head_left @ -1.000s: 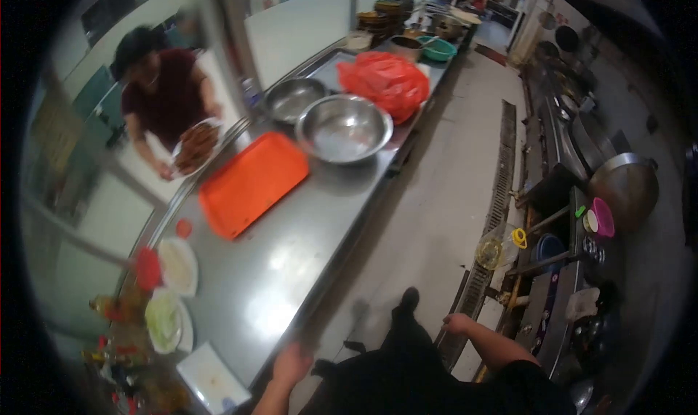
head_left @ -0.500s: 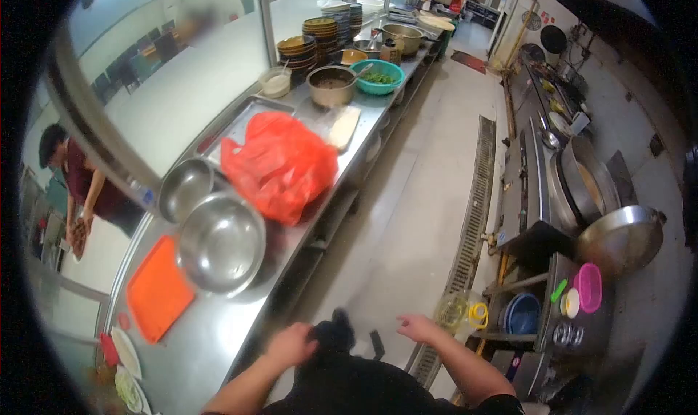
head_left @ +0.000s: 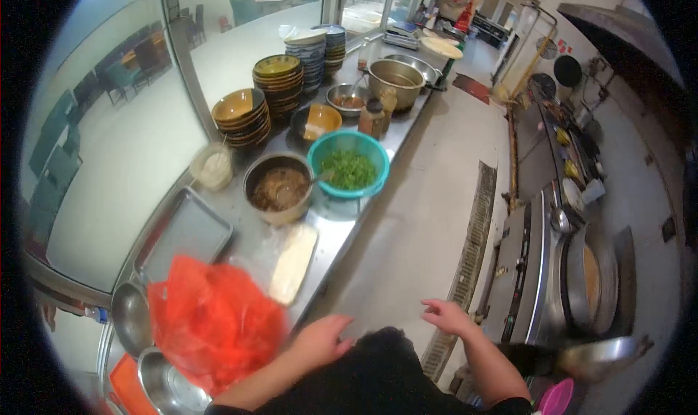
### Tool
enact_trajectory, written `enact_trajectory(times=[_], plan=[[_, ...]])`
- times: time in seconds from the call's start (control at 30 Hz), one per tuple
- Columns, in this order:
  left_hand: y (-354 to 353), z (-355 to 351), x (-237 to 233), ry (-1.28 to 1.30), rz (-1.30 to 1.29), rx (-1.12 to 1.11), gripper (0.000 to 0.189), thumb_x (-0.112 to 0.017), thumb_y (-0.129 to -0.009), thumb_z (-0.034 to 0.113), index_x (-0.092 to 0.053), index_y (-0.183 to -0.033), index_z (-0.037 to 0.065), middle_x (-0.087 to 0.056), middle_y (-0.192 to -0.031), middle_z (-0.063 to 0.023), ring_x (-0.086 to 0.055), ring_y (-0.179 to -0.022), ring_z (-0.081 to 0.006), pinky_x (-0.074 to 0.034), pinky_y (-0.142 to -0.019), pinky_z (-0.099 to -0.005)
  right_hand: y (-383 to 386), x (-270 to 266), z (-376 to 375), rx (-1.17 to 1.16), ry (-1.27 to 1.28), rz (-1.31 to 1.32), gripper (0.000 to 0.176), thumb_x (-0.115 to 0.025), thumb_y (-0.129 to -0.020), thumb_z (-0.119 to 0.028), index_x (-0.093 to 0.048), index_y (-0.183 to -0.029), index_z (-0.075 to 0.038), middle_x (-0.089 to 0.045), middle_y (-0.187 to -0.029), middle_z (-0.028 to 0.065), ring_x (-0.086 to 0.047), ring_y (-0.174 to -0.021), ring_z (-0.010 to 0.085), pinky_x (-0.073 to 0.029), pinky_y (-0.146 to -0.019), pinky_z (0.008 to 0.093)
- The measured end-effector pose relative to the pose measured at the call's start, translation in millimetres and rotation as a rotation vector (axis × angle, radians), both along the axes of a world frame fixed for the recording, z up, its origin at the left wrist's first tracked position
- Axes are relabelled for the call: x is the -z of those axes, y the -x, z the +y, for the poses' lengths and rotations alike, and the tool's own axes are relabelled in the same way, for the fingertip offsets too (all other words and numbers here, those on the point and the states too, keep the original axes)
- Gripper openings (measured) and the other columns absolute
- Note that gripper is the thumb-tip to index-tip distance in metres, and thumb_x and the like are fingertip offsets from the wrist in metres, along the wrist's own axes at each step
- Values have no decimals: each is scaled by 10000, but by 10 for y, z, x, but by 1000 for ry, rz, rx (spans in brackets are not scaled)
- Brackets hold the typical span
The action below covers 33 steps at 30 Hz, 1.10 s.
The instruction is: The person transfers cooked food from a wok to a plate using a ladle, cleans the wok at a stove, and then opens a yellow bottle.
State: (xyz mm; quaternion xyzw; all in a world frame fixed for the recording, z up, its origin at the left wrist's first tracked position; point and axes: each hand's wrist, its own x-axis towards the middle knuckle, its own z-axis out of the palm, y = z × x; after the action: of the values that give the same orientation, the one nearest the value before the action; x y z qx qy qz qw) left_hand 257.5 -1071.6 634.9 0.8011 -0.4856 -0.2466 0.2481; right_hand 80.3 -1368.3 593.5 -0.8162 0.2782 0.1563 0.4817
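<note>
My left hand (head_left: 326,338) is held in front of my body, thumb and fingers apart, with nothing in it. It is nearest to the red plastic bag (head_left: 218,320), which lies crumpled on the steel counter (head_left: 331,233). Over the aisle floor is my right hand (head_left: 446,317), also empty, its fingers stretched out and loosely parted. Beyond the bag lie a pale flat slab (head_left: 294,264) and a pot of brown sauce (head_left: 278,188) with a spoon in it. Beside the pot stands a teal basin (head_left: 349,164) of chopped greens.
Stacked bowls (head_left: 278,88), seasoning jars (head_left: 371,118) and a large pot (head_left: 395,83) stand farther along the counter. A grey tray (head_left: 185,233) and steel bowls (head_left: 174,386) are at left. A floor drain (head_left: 471,248) and stove (head_left: 512,262) line the right side.
My view has moved forward along the counter, so the red bag and basin appear closer and lower. Both hands have risen a little in view. The left hand's fingers now show apart.
</note>
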Motion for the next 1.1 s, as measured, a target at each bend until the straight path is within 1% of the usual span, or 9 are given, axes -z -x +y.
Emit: enact_trajectory(times=[0.1, 0.23, 0.4, 0.6, 0.77, 0.87, 1.0, 1.07, 1.1], plan=[[-634, -618, 17, -13, -15, -191, 438, -647, -813, 301, -549, -1155, 44, -584, -1132, -158, -572, -1042, -327, -474, -887, -389, -817, 171, -1428, -89, 86, -27, 467, -661, -844, -300, -551, -1233, -67, -677, -972, 120, -639, -844, 183, -510, -765, 318], [-1290, -1581, 393, -111, -22, -421, 405, -660, -799, 280, -570, -1120, 48, -599, -1084, -152, -585, -996, -328, -482, -853, -386, -2593, -315, -3068, -94, 79, -244, 432, -656, -845, -236, -559, -1215, -36, -671, -947, 105, -624, -851, 149, -503, -775, 295], [-1768, -2944, 523, -93, 142, -744, 412, -654, -806, 276, -572, -1137, 45, -602, -1095, -163, -579, -999, -350, -479, -854, -408, -4823, -757, -4335, -305, -32, -402, 407, -656, -840, -203, -562, -1194, -26, -662, -920, 89, -614, -823, 142, -506, -745, 287], [-2126, -3953, -132, -51, 124, -1024, 391, -669, -785, 234, -586, -1123, 54, -623, -1038, -151, -595, -962, -337, -484, -838, -411, -6388, -1144, -4769, -603, -121, -438, 401, -656, -837, -193, -564, -1189, -26, -666, -907, 98, -620, -779, 143, -506, -719, 278], [-2275, -4317, -19, -51, 106, -1133, 391, -671, -773, 216, -591, -1118, 51, -633, -1003, -140, -605, -918, -334, -486, -810, -425, -7005, -1236, -4616, -813, -47, -375, 417, -659, -824, -192, -560, -1191, -19, -674, -913, 123, -647, -819, 194, -511, -759, 310], [-2339, -4679, 20, -57, 78, -1259, 364, -683, -752, 197, -611, -1077, 50, -636, -984, -144, -608, -898, -335, -485, -803, -430, -7594, -1056, -4667, -1061, 26, -501, 431, -668, -797, -243, -582, -1170, -46, -669, -942, 153, -651, -847, 266, -510, -770, 348], [-2382, -5239, 132, -148, -22, -1376, 320, -698, -724, 168, -636, -1013, 45, -635, -979, -156, -607, -883, -345, -485, -802, -430, -8619, -813, -4636, -1091, 33, -551, 427, -688, -748, -278, -624, -1107, -56, -671, -925, 160, -650, -817, 295, -515, -756, 371], [-2460, -5508, 125, -177, -94, -1345, 358, -706, -732, 159, -597, -1045, 24, -642, -928, -146, -627, -868, -307, -502, -758, -398, -9070, -769, -4725, -1201, 266, -598, 394, -690, -729, -302, -652, -1047, -70, -672, -901, 161, -649, -801, 312, -519, -751, 382], [-2481, -5671, 60, -120, -14, -1462, 347, -700, -733, 149, -596, -1038, 22, -638, -918, -152, -627, -853, -307, -501, -746, -396, -9258, -848, -4744, -1198, 266, -594, 394, -690, -729, -302, -652, -1047, -70, -672, -901, 161, -649, -801, 312, -519, -751, 382]])
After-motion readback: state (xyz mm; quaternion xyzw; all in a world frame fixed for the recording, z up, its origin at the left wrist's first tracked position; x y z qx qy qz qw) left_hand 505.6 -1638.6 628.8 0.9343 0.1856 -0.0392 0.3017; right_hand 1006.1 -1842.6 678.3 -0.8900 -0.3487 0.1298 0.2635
